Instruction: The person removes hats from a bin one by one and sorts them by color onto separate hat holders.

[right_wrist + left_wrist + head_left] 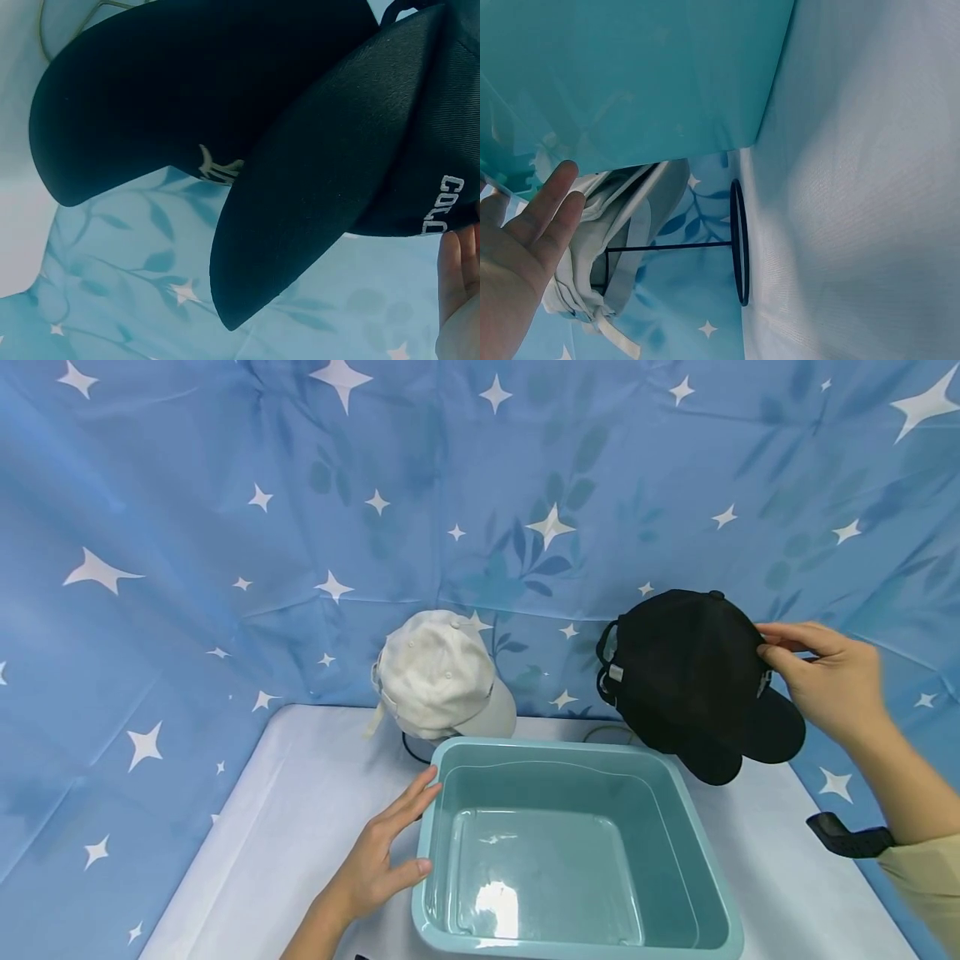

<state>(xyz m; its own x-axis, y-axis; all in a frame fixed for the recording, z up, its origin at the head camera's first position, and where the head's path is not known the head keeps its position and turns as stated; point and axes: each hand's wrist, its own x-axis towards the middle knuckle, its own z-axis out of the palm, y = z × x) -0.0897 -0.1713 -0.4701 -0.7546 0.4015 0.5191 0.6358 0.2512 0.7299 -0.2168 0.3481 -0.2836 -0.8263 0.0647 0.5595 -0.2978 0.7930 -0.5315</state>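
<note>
My right hand [832, 681] pinches the front of a black baseball cap [686, 652] between thumb and fingers, beside its white lettering. In the right wrist view, the brim [315, 172] of this cap overlaps a second black cap [150, 97] with a pale emblem. Only the second cap's brim shows clearly; its crown is mostly hidden. My left hand [371, 860] lies along the left rim of a teal plastic basin [555, 750], fingers extended and spread. Nothing lies inside the basin. Behind it, a white baseball cap [438, 672] sits on a black wire stand [739, 244].
The basin stands on a white-covered table [262, 827]. A blue curtain [225, 527] with white stars hangs close behind the caps. A thin wire base [607, 732] shows at the table's back edge, below the black caps. A black strap [847, 839] juts from my right wrist.
</note>
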